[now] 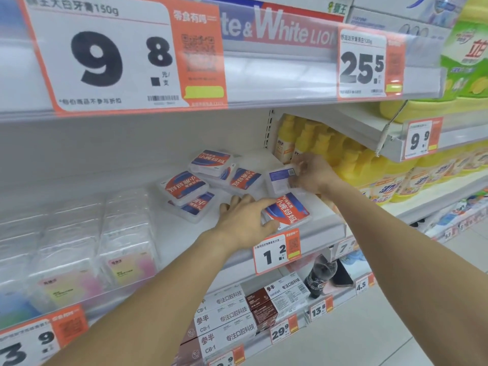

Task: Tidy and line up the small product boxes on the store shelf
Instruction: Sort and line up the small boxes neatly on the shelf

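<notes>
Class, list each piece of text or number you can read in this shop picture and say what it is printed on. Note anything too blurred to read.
"9.8": big price tag, upper shelf rail.
"te & White LIO": toothpaste box behind that rail.
"25.5": second price tag, same rail.
"9.9": tag by the yellow bottles.
"1.2": tag below the small boxes.
"29.9": tag, lower shelf.
"13.8": tag, lower shelf.
"CB-1": white cartons.
Barcodes, QR codes and fine print: too blurred.

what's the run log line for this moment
left hand: on front box | right hand: holds back-up box | other boxes: scattered
</notes>
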